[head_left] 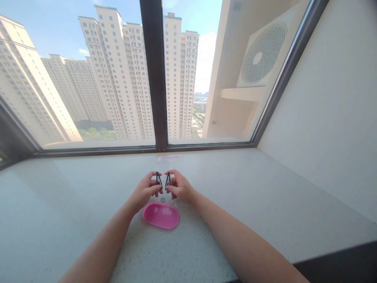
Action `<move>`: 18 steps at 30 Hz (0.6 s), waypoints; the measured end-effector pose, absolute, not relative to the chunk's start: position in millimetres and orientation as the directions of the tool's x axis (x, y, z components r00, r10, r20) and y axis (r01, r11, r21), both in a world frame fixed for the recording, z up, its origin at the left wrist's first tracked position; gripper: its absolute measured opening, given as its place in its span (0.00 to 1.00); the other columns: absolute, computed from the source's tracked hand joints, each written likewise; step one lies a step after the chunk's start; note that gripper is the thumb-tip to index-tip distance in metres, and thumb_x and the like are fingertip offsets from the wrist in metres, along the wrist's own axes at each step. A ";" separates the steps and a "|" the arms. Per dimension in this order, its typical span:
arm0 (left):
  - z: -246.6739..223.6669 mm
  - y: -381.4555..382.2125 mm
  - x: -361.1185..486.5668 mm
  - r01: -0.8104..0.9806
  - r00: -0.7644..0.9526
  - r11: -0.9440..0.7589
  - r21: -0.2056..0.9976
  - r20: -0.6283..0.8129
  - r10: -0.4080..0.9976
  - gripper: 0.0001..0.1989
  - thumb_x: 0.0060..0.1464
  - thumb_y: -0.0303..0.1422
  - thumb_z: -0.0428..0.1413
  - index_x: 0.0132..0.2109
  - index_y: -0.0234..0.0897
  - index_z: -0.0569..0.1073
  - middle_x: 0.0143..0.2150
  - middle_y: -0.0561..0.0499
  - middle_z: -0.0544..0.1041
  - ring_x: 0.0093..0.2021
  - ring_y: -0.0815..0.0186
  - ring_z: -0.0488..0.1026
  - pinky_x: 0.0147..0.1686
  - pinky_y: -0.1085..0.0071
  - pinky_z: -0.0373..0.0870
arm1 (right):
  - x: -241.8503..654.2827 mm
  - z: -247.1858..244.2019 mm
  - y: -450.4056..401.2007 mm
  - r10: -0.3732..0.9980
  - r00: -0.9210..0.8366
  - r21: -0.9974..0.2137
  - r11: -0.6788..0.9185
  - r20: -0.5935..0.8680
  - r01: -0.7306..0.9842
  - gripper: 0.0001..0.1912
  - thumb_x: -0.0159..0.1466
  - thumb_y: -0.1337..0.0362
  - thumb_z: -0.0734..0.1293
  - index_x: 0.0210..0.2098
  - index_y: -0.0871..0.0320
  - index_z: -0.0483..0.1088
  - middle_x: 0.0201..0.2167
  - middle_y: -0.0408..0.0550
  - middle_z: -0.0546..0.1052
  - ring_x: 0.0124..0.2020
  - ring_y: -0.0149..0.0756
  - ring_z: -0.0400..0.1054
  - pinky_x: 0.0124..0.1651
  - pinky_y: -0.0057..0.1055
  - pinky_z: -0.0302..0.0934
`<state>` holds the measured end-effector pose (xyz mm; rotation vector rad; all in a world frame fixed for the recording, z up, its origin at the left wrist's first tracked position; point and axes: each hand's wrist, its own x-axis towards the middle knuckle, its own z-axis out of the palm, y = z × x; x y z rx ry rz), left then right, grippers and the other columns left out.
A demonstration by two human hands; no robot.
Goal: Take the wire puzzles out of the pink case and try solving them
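Note:
Two black snap hair clips are held upright, side by side with a small gap between them. My left hand (146, 188) is closed on the left hair clip (159, 181), thumb below and fingers above. The right hair clip (167, 181) is pinched the same way by my right hand (180, 186). Just below the clips a small dark ring (163, 199), perhaps a hair tie, lies on the sill. Nearer to me sits a pink oval dish (161, 215), its inside showing nothing in it. Behind the hands lies a clear plastic bag (171, 158) with a pink strip, partly hidden.
The pale speckled window sill (79, 204) spreads out around my hands. A dark window frame (156, 78) rises at its back edge, with tall buildings outside. A white wall (330, 118) bounds the right side. The sill's dark front edge (338, 259) shows at lower right.

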<state>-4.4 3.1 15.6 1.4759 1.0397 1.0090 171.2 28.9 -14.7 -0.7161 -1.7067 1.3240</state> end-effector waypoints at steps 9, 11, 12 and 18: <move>19.0 1.2 -4.4 0.045 0.326 -0.080 0.996 0.061 0.943 0.22 0.48 0.30 0.55 0.50 0.34 0.58 0.22 0.53 0.74 0.22 0.69 0.67 0.25 0.72 0.63 | 170.1 -16.5 27.9 0.822 -0.498 -0.957 0.282 0.277 -0.067 0.25 0.52 0.71 0.66 0.49 0.54 0.60 0.17 0.33 0.62 0.19 0.30 0.65 0.17 0.22 0.61; 18.0 1.7 -5.4 0.036 0.332 -0.073 0.997 0.057 0.942 0.22 0.48 0.30 0.55 0.51 0.35 0.58 0.23 0.53 0.74 0.21 0.69 0.67 0.25 0.72 0.62 | 170.0 -16.7 28.0 0.824 -0.493 -0.957 0.282 0.277 -0.067 0.25 0.51 0.71 0.66 0.49 0.54 0.61 0.17 0.33 0.62 0.20 0.31 0.66 0.17 0.23 0.62; 17.4 2.0 -5.9 0.032 0.336 -0.070 0.997 0.055 0.940 0.22 0.49 0.30 0.55 0.51 0.35 0.58 0.23 0.53 0.74 0.21 0.69 0.67 0.25 0.72 0.62 | 170.0 -16.7 28.4 0.826 -0.495 -0.960 0.270 0.270 -0.074 0.25 0.51 0.71 0.66 0.49 0.54 0.61 0.17 0.33 0.63 0.20 0.31 0.66 0.17 0.23 0.62; 17.7 2.4 -6.8 0.031 0.330 -0.042 0.999 0.029 0.944 0.20 0.51 0.33 0.54 0.51 0.35 0.59 0.24 0.52 0.75 0.20 0.69 0.68 0.23 0.73 0.60 | 171.8 -17.8 34.9 0.811 -0.556 -0.982 0.128 0.184 -0.137 0.27 0.51 0.68 0.67 0.50 0.55 0.59 0.20 0.37 0.72 0.14 0.28 0.63 0.16 0.23 0.60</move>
